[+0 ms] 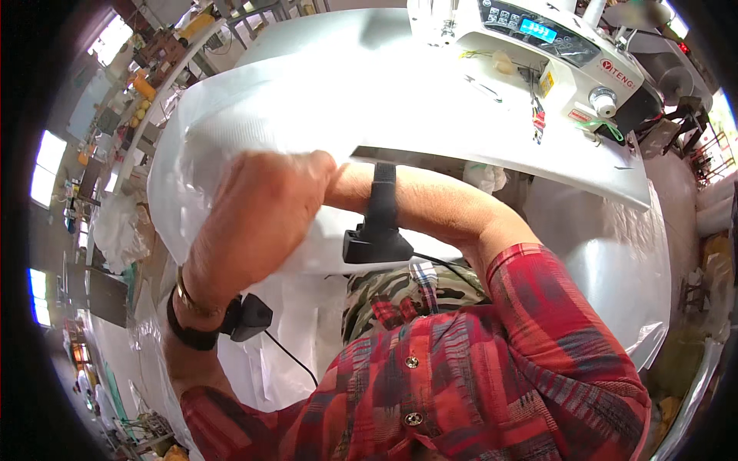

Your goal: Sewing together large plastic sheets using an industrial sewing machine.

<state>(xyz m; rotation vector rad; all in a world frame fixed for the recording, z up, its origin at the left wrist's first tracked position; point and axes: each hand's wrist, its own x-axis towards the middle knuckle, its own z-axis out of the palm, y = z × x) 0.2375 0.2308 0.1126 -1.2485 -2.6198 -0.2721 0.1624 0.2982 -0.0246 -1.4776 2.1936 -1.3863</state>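
My left hand is raised over the left part of the white sewing table, its back toward me and smeared by motion. Its fingers cannot be made out. My right forearm reaches across to the left, and its wrist ends behind my left hand. That overlap hides my right hand's fingers and anything in them. Around and beneath both hands spreads a pale, translucent plastic sheet, partly washed out by glare. Each wrist wears a black strap with a small black box and a cable.
A white sewing machine with a lit display stands at the back right. Small scissors and a red-handled tool lie before it. The table has a cut-out edge near my right forearm. Cluttered shelves line the left.
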